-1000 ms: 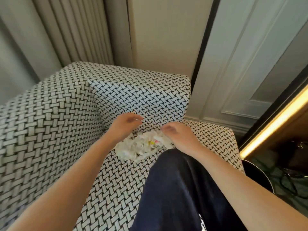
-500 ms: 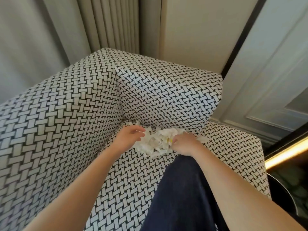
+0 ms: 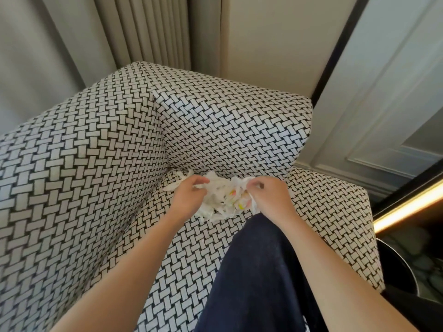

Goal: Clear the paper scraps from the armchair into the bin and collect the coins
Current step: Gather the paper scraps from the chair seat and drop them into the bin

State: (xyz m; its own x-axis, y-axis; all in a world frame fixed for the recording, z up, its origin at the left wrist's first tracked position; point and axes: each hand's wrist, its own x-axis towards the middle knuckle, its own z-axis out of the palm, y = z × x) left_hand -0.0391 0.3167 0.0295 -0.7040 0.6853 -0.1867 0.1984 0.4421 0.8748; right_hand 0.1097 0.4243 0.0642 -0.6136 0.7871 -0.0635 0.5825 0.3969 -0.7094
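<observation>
- The paper scraps [image 3: 220, 202] lie heaped in the back corner of the armchair [image 3: 96, 164] seat, against the backrest.
- The left hand [image 3: 189, 197] and right hand [image 3: 271, 200] curl round the heap from either side, gripping it.
- Yellow and pink marks show on the scraps (too blurred to read).

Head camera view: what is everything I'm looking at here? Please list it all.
armchair: one, black-and-white weave, left and centre
paper scraps: one pile, white with yellow specks, seat's back corner
curtain: one, beige, behind the armchair
panelled door: one, pale grey, right
light strip: one, warm yellow, right edge
round container: one, dark, lower right
trouser leg: one, navy, on the seat
left hand: one, gripping the scraps
right hand: one, pinching the scraps
</observation>
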